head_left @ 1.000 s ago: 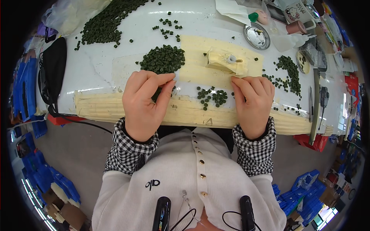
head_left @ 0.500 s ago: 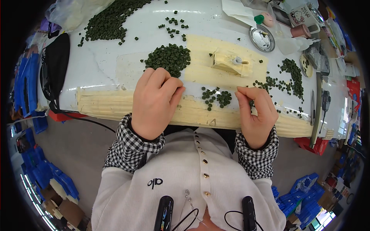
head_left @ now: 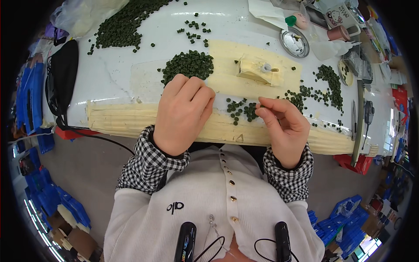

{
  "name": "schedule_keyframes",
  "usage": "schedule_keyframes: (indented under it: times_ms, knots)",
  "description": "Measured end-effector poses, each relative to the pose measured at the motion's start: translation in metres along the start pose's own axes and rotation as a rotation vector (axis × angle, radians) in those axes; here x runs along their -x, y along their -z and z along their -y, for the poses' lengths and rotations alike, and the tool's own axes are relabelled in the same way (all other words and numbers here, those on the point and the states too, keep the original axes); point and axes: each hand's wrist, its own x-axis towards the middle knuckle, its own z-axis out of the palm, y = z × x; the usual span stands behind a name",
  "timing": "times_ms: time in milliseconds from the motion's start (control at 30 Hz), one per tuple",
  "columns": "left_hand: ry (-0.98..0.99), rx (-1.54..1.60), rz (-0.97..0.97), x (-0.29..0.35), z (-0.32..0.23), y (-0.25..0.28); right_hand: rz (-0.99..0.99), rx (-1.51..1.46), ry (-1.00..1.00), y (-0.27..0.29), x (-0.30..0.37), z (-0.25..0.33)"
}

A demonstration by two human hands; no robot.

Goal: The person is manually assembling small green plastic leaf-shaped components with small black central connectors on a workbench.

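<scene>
My left hand (head_left: 182,117) is closed, its fingers curled and thumb pressed to them; whatever the tips hold is hidden. It sits just in front of a heap of small dark green round pieces (head_left: 188,66). My right hand (head_left: 287,131) pinches thumb against index finger, with a small dark green piece (head_left: 262,106) showing between the tips. Those tips are at the right edge of a small cluster of green pieces (head_left: 236,109) near the table's front edge. Beyond them, a tape-wrapped block (head_left: 255,73) with a small pale tip stands on a yellow-taped patch (head_left: 222,56).
A larger green heap (head_left: 118,28) lies at the far left beside a clear plastic bag (head_left: 85,17). More pieces (head_left: 331,83) spread at the right, near a round metal lid (head_left: 294,42), tweezers (head_left: 354,118) and a dark slim tool (head_left: 369,118). A black cloth (head_left: 65,65) hangs at left.
My right hand has moved left to the small cluster, and a green piece now shows at its fingertips. My left hand has shifted slightly right, its fingers still curled.
</scene>
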Motion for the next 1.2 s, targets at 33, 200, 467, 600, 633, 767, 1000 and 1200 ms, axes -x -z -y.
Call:
schedule_keyframes:
  times_ms: [33, 200, 467, 600, 633, 767, 1000, 1200]
  knots:
    - [-0.006, 0.004, -0.023, 0.000, 0.000, 0.000, 0.016, -0.065, -0.043, 0.001, 0.001, -0.001]
    - [0.284, 0.555, -0.099, 0.005, -0.013, 0.007, 0.081, -0.417, -0.188, 0.000, 0.003, 0.003]
    - [0.549, 1.413, 0.121, 0.011, -0.015, 0.005, 0.190, -0.649, -0.324, -0.002, 0.002, 0.005]
    - [0.644, 1.550, 0.155, 0.012, -0.016, -0.002, 0.207, -0.722, -0.355, -0.002, 0.003, 0.004]
    - [0.654, 1.568, 0.150, 0.012, -0.016, -0.003, 0.212, -0.733, -0.359, -0.001, 0.003, 0.004]
    - [0.658, 1.631, 0.136, 0.011, -0.021, -0.006, 0.195, -0.702, -0.252, -0.003, 0.003, 0.001]
    - [0.703, 1.728, 0.101, 0.010, -0.025, -0.009, 0.038, -0.206, 0.090, -0.012, 0.001, 0.008]
    - [0.675, 1.676, 0.089, 0.012, -0.026, -0.012, -0.004, -0.019, 0.275, -0.018, -0.001, 0.010]
